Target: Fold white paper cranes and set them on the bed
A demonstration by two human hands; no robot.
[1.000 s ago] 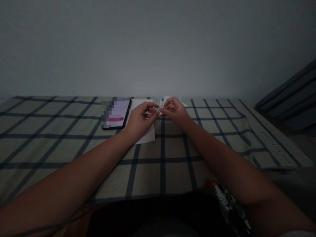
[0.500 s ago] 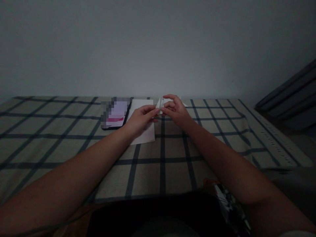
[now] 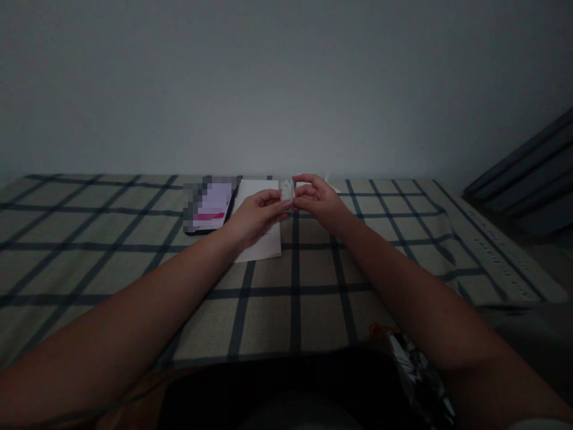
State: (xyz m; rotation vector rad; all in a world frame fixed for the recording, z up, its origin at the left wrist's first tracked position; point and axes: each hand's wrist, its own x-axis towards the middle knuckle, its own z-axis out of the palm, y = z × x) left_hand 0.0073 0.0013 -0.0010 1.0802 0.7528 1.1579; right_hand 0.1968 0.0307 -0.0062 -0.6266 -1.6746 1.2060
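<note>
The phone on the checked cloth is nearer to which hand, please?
Left: the left hand is just right of the phone, over the white paper; the right hand is farther right.

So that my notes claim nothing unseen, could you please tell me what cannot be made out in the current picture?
All in the head view:
Folded white piece: exact shape; too small, partly covered by the left hand and right hand.
Phone: left part of its screen; pixelated.
White sheet: its middle; behind the left hand.
White paper farther back: full outline; behind the right hand.
Lettering on the checked cloth: wording; blurred.
</note>
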